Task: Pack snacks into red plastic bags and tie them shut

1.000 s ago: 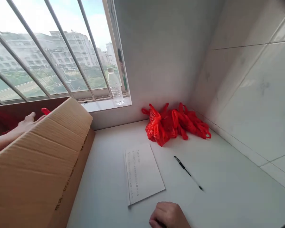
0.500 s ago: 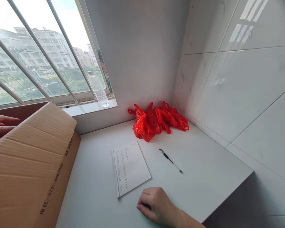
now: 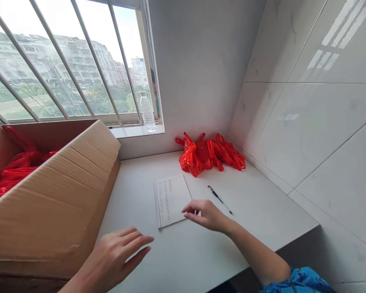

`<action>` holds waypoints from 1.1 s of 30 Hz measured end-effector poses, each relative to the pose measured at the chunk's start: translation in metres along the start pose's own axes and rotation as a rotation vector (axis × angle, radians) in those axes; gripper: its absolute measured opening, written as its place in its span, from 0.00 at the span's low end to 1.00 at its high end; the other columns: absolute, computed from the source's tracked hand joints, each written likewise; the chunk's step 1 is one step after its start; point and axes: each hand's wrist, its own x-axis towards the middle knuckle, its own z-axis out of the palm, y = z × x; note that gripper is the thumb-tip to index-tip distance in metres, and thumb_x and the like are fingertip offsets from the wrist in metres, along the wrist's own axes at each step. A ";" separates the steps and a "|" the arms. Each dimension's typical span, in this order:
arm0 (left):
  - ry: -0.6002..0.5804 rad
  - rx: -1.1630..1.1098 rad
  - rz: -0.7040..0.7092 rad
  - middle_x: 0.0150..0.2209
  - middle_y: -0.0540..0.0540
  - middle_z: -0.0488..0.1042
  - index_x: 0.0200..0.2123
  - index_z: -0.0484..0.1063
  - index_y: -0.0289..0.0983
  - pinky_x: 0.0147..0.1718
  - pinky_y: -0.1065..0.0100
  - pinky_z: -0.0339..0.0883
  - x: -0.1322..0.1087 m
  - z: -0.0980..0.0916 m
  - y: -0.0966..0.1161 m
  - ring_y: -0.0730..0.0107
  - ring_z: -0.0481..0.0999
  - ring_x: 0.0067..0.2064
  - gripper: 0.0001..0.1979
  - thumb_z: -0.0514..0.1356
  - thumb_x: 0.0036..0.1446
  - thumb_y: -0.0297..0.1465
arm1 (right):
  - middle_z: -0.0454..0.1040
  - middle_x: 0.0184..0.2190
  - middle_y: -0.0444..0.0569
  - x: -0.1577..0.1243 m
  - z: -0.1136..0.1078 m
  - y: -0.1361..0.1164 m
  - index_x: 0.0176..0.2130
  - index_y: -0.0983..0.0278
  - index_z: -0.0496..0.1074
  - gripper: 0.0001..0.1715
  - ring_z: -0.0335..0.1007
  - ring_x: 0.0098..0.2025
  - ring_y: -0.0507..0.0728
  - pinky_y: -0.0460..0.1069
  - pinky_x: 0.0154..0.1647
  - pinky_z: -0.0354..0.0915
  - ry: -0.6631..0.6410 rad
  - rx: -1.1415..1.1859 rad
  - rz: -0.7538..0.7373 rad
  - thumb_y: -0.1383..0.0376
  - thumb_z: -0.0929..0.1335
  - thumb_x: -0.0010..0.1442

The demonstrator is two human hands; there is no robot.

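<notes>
My left hand (image 3: 120,252) hovers over the near part of the white table, beside the cardboard box, its fingers apart and nothing in them. At the right edge of a white notepad (image 3: 172,199) with printed or written lines is my right hand (image 3: 205,214). Its thumb and fingers are parted, with no object between them; whether it touches the paper I cannot tell. A black-and-clear pen (image 3: 220,200) lies just beyond that hand, to the right of the notepad.
The open cardboard box (image 3: 55,195) on the left holds red plastic bags (image 3: 21,167). More red bags (image 3: 198,156) lie bunched against the back wall. A clear bottle (image 3: 147,112) stands on the windowsill. The table (image 3: 262,211) ends at the right front edge.
My left hand has come out of the box to above the table. My right hand has moved forward to the notepad and its fingers have opened. The view has shifted left.
</notes>
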 end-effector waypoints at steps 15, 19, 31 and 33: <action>-0.123 -0.017 -0.078 0.62 0.44 0.69 0.59 0.69 0.46 0.63 0.45 0.61 0.025 0.118 -0.052 0.55 0.67 0.64 0.17 0.52 0.69 0.36 | 0.81 0.42 0.55 0.181 -0.084 0.060 0.37 0.64 0.79 0.22 0.74 0.51 0.65 0.60 0.54 0.68 0.633 0.221 0.183 0.49 0.72 0.53; -0.100 -0.107 -0.097 0.60 0.44 0.71 0.56 0.71 0.45 0.63 0.45 0.60 0.025 0.117 -0.054 0.55 0.68 0.62 0.16 0.53 0.68 0.36 | 0.80 0.44 0.52 0.170 -0.086 0.038 0.42 0.63 0.77 0.24 0.74 0.51 0.62 0.58 0.55 0.67 0.653 0.229 0.092 0.47 0.69 0.57; 0.493 -0.607 -0.712 0.44 0.43 0.78 0.45 0.75 0.39 0.41 0.63 0.72 0.026 0.115 -0.070 0.62 0.78 0.45 0.17 0.55 0.65 0.44 | 0.76 0.52 0.50 0.075 -0.019 0.013 0.42 0.59 0.78 0.10 0.70 0.57 0.60 0.57 0.59 0.64 0.082 0.005 -0.054 0.59 0.70 0.61; 0.573 -0.587 -0.765 0.45 0.41 0.77 0.47 0.72 0.37 0.40 0.64 0.73 0.027 0.111 -0.078 0.63 0.78 0.44 0.20 0.51 0.67 0.45 | 0.77 0.50 0.50 0.063 -0.013 0.015 0.42 0.58 0.78 0.10 0.72 0.54 0.59 0.56 0.58 0.64 0.181 -0.046 -0.066 0.58 0.68 0.64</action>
